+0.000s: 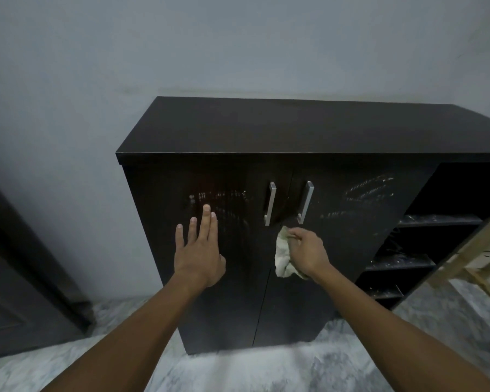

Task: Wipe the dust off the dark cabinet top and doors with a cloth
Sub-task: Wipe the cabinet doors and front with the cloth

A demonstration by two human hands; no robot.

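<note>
I observe the dark cabinet [294, 128] standing against a pale wall [181, 46] on a marbled floor [266, 372], its two doors closed. My left hand [200, 251] is released, fingers extended and pressed flat on the left door [215, 306], below a patch of glare. My right hand [306, 251] is clenched around a pale crumpled cloth [283, 254], which sits against the front of the cabinet at the seam between the doors, just below the right handle [306, 202]. The left handle [270, 203] hangs beside it, both of brushed metal and vertical. The right door [351, 222] shows streaky pale marks near its upper part. To the right of the doors, open shelves [425, 222] appear dusty. A wooden frame [481, 261] leans at the far right; what it belongs to I cannot tell.
</note>
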